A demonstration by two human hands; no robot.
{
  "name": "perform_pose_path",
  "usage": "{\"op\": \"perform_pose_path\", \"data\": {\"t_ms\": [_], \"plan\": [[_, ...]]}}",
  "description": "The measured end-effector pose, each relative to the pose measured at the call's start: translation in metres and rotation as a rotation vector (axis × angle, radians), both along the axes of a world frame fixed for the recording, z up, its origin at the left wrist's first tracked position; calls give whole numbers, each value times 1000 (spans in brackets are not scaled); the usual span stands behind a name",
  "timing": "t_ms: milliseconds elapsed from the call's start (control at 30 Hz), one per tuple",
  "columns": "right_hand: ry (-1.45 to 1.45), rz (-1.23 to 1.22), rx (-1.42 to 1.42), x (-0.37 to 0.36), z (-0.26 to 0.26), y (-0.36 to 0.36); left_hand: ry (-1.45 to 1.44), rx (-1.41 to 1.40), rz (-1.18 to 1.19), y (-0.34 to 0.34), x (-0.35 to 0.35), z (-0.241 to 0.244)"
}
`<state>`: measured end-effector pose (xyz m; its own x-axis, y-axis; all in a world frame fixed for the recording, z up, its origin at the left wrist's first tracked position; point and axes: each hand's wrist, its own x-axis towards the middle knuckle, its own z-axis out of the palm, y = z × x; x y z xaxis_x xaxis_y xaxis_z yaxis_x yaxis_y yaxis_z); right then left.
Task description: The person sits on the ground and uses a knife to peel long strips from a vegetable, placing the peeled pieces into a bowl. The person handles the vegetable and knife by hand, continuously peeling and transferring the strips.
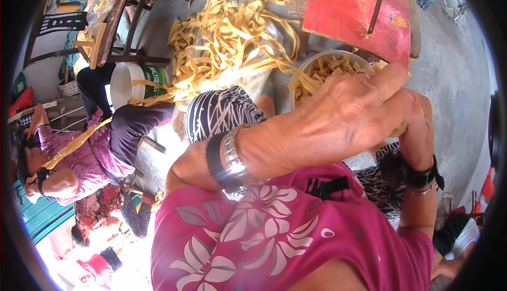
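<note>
My left hand (344,109) reaches across from the left, back upward, wearing a ring; a silver bracelet and dark band circle its wrist. My right hand (418,126), with a black band at the wrist, is bent against it. A small bit of yellow strip (398,130) shows between them, against the curled right hand. Most fingertips are hidden, so the left hand's grip cannot be made out. Just beyond is a round white tub (295,97) of knotted yellow pieces (330,69). A strip end (303,81) hangs over its rim.
Long yellow strips (233,37) lie heaped on plastic sheeting ahead. A red-topped wooden bench (348,14) carrying a metal bar stands beyond the tub. At left, a white bucket (126,81) lies tipped beside a seated co-worker (83,148) holding a long strip (79,140).
</note>
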<state>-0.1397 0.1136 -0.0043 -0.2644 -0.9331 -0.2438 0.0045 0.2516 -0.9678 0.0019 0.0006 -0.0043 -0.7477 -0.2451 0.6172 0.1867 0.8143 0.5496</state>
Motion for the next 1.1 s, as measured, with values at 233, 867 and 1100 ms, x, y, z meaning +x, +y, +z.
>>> {"op": "perform_pose_path", "data": {"t_ms": [233,867,1100], "plan": [[260,-16,-264,8,-4,-2,5,792,-153,-6,-3,-3],[289,-4,-117,3,-16,6,-59,575,-116,-5,4,-17],[286,-241,-412,19,-26,-6,-198,1235,-437,-12,11,-1]]}}
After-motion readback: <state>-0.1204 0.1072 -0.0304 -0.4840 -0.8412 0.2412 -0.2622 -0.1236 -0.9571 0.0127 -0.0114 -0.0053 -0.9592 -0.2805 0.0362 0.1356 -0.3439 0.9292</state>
